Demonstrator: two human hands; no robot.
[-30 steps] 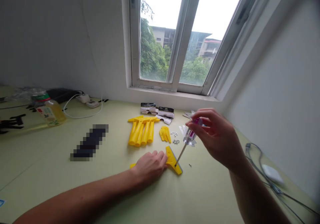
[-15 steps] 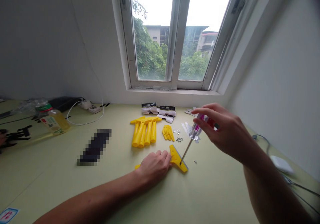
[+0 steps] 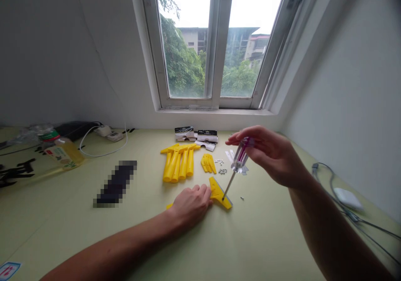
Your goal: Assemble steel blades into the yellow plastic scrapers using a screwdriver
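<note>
My left hand (image 3: 194,203) is wrapped round the handle of a yellow scraper (image 3: 220,194), pressing it to the table. A grey blade edge runs along the far side of the scraper's head. In my right hand (image 3: 266,153) is a screwdriver (image 3: 240,157) with a clear and purple handle, held tilted. Its tip meets the scraper head; the screw under it is too small to make out. One loose screw (image 3: 242,198) lies just right of the scraper. Small yellow plates (image 3: 208,164) and two little piles of screws and nuts (image 3: 222,171) sit beyond it.
Several yellow scraper handles (image 3: 178,168) lie stacked behind my left hand. Black and white packaging cards (image 3: 206,136) are near the wall. A drink bottle (image 3: 64,152) and a blurred dark object (image 3: 115,184) are on the left; a white box with cables (image 3: 348,199) is right.
My right hand has shifted its grip and turned on the screwdriver, whose handle stands more upright. The whole view has moved slightly. My left hand still holds the scraper.
</note>
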